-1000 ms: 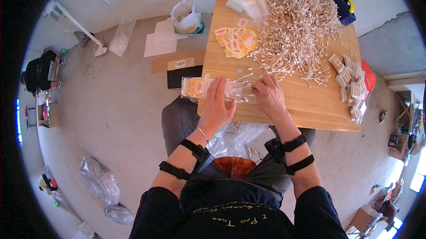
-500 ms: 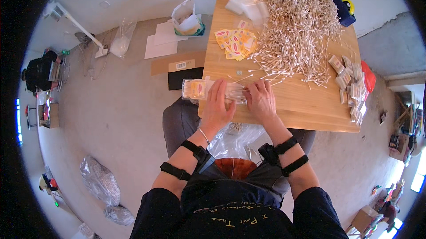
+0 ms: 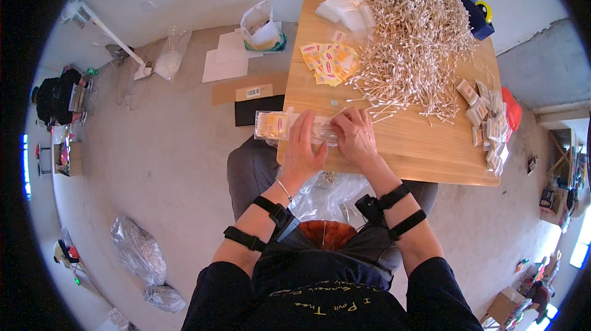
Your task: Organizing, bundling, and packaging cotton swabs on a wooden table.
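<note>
At the near left corner of our pale wooden table, our left hand holds a clear plastic bag of white-tipped cotton swabs, jutting past the table's left edge. Our right hand bends its fingers over the bag's right end; we cannot tell whether they grip it. Further up the table's left side lie yellow-and-white paper cards; toward its far edge, a mound of loose swabs

around us on the grey floor
at upper left we see a clear plastic bag near a white pole; toward upper centre, a white-and-green bag overlaps white sheets; at lower left, two shiny sacks.
</note>
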Action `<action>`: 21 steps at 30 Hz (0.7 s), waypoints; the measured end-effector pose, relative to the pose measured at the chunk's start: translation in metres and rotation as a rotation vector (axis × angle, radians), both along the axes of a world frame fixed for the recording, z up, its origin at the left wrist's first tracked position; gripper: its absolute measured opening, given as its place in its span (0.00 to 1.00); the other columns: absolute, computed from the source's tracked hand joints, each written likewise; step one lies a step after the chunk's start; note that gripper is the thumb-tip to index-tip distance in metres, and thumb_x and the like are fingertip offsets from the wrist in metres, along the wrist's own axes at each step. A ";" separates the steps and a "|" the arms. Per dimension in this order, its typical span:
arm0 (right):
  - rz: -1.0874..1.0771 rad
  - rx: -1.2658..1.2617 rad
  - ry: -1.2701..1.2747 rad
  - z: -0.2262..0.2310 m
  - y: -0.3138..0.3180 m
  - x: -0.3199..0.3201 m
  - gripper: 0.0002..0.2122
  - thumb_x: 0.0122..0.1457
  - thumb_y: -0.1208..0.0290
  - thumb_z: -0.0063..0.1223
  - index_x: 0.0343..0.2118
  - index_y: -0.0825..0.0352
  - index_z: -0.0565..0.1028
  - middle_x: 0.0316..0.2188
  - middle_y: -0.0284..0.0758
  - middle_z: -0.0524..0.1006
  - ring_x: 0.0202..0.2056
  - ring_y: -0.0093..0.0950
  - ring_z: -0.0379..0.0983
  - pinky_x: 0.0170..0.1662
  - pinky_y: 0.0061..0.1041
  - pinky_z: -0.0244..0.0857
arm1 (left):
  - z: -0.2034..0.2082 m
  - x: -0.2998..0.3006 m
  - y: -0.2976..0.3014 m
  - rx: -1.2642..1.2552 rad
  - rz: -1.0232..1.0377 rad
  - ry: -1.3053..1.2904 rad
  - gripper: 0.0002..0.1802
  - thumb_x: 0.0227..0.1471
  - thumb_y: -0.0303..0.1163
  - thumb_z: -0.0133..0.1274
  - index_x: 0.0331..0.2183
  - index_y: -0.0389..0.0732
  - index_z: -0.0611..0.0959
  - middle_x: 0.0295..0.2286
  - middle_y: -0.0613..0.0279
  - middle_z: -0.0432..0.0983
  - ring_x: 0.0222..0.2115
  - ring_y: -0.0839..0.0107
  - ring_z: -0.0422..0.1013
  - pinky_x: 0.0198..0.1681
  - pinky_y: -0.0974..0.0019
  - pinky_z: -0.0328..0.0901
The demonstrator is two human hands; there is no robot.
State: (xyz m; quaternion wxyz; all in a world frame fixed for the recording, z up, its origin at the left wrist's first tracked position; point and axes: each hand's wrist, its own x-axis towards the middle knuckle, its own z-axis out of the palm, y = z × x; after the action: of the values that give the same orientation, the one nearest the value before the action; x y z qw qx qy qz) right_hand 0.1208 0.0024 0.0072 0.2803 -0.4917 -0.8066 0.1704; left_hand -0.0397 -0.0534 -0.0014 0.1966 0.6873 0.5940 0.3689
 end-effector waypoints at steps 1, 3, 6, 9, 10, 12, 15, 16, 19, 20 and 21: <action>0.000 -0.001 -0.001 0.002 0.001 0.001 0.10 0.48 0.77 0.58 0.35 0.62 0.77 0.36 0.37 0.72 0.41 0.41 0.67 0.45 0.37 0.64 | 0.000 0.000 0.000 -0.001 0.000 -0.001 0.40 0.46 0.31 0.56 0.59 0.33 0.59 0.57 0.42 0.57 0.59 0.46 0.54 0.62 0.54 0.52; -0.115 0.044 -0.035 0.006 0.008 0.002 0.09 0.48 0.78 0.58 0.34 0.62 0.77 0.36 0.36 0.72 0.41 0.40 0.67 0.45 0.36 0.64 | 0.001 0.001 -0.001 -0.006 -0.007 0.017 0.39 0.47 0.32 0.56 0.59 0.32 0.60 0.57 0.43 0.58 0.59 0.47 0.54 0.62 0.54 0.53; -0.075 0.068 -0.055 0.006 0.019 0.004 0.07 0.49 0.77 0.58 0.33 0.63 0.77 0.35 0.37 0.72 0.41 0.40 0.67 0.45 0.37 0.64 | 0.000 0.001 -0.001 0.014 -0.018 0.093 0.37 0.49 0.32 0.55 0.58 0.32 0.62 0.56 0.44 0.61 0.59 0.48 0.55 0.62 0.54 0.53; -0.088 0.004 -0.148 0.002 0.025 0.005 0.06 0.49 0.75 0.58 0.31 0.63 0.77 0.36 0.37 0.73 0.42 0.40 0.66 0.46 0.37 0.64 | -0.001 0.001 -0.002 -0.001 -0.036 0.157 0.37 0.48 0.32 0.57 0.58 0.33 0.63 0.55 0.41 0.61 0.59 0.46 0.56 0.63 0.52 0.52; -0.088 0.004 -0.148 -0.001 0.027 0.005 0.06 0.49 0.75 0.58 0.31 0.63 0.77 0.36 0.37 0.73 0.42 0.40 0.66 0.46 0.37 0.64 | -0.001 0.001 -0.001 -0.001 -0.036 0.156 0.37 0.48 0.32 0.57 0.58 0.33 0.63 0.55 0.41 0.61 0.59 0.46 0.56 0.63 0.52 0.52; -0.152 0.029 -0.176 -0.007 0.030 0.007 0.05 0.49 0.74 0.58 0.30 0.63 0.77 0.36 0.37 0.73 0.42 0.40 0.66 0.46 0.37 0.63 | -0.001 0.003 0.000 0.005 -0.039 0.158 0.35 0.49 0.32 0.55 0.57 0.32 0.63 0.54 0.44 0.63 0.59 0.48 0.55 0.63 0.53 0.52; -0.077 0.008 -0.136 -0.002 0.025 0.000 0.05 0.50 0.74 0.57 0.31 0.63 0.77 0.36 0.37 0.73 0.42 0.40 0.66 0.47 0.38 0.63 | 0.001 0.003 -0.001 0.024 -0.039 0.127 0.35 0.49 0.31 0.55 0.58 0.32 0.63 0.55 0.43 0.63 0.59 0.48 0.56 0.63 0.53 0.52; -0.077 0.007 -0.135 -0.001 0.021 -0.001 0.05 0.50 0.74 0.57 0.31 0.63 0.77 0.36 0.37 0.73 0.42 0.40 0.66 0.47 0.38 0.63 | 0.002 0.002 -0.001 0.024 -0.039 0.128 0.35 0.49 0.31 0.55 0.58 0.32 0.63 0.55 0.43 0.63 0.59 0.48 0.56 0.63 0.53 0.52; -0.027 -0.026 -0.152 0.001 0.004 0.000 0.07 0.51 0.72 0.55 0.34 0.62 0.76 0.38 0.36 0.71 0.44 0.41 0.65 0.49 0.40 0.61 | 0.002 0.000 -0.003 -0.032 -0.012 0.031 0.35 0.49 0.28 0.53 0.58 0.33 0.63 0.55 0.42 0.63 0.58 0.46 0.56 0.62 0.52 0.52; -0.025 -0.057 -0.144 0.000 -0.002 0.002 0.11 0.52 0.71 0.55 0.39 0.63 0.75 0.43 0.37 0.71 0.49 0.41 0.64 0.53 0.41 0.59 | 0.000 -0.001 -0.003 -0.025 -0.021 -0.059 0.34 0.50 0.26 0.51 0.58 0.33 0.62 0.55 0.42 0.62 0.58 0.45 0.57 0.62 0.52 0.52; -0.022 -0.087 -0.135 -0.001 -0.007 0.004 0.15 0.53 0.69 0.54 0.44 0.64 0.74 0.48 0.38 0.71 0.53 0.42 0.63 0.57 0.41 0.56 | -0.003 -0.003 -0.003 -0.017 -0.030 -0.149 0.33 0.50 0.24 0.48 0.59 0.33 0.61 0.55 0.41 0.62 0.58 0.45 0.57 0.62 0.52 0.52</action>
State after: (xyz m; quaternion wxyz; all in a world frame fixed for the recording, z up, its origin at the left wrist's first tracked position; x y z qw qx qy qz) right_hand 0.1252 -0.0049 0.0064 0.2055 -0.5226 -0.8101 0.1687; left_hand -0.0426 -0.0562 -0.0041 0.2516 0.6653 0.5704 0.4107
